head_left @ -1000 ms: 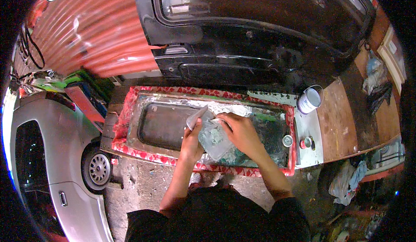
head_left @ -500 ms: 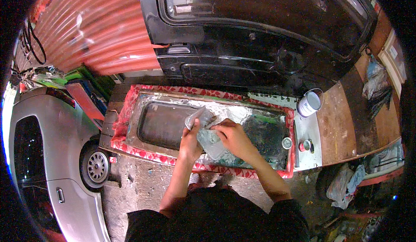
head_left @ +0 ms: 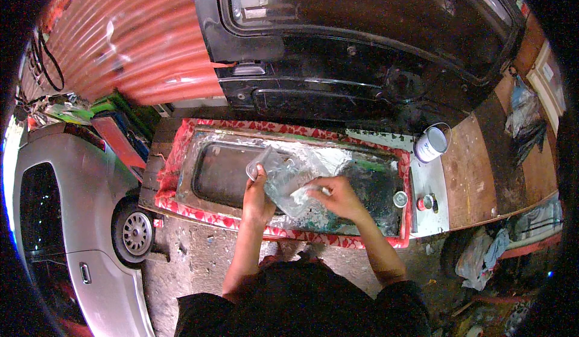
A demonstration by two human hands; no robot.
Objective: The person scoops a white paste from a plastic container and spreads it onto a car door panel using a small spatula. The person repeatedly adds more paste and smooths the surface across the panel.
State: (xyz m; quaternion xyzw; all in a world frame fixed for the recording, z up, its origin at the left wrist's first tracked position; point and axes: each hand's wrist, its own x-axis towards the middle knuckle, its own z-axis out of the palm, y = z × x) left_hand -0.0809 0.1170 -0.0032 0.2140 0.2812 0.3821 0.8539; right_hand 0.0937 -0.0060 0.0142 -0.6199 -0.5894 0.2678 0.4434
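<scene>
My left hand grips a clear plastic bag by its left edge, thumb on top. The bag spreads rightward above a worn panel with a window-like recess. Against the lower right part of the bag, my right hand has its fingertips pinched on a small white wad; whether it is paper, cloth or something else I cannot tell. The panel's right half is smeared white, green and dark. Under it lies a red-and-white patterned cloth.
On the bench's right stand a pail with a wire handle, a small round tin and a red-sided can. A black vehicle door rises behind the bench. To the left is a silver car, with red corrugated sheeting beyond.
The plastic bag has opened out wider and flatter. My right hand has shifted slightly right and down, and the white wad now shows at its fingertips. My left hand has moved slightly left.
</scene>
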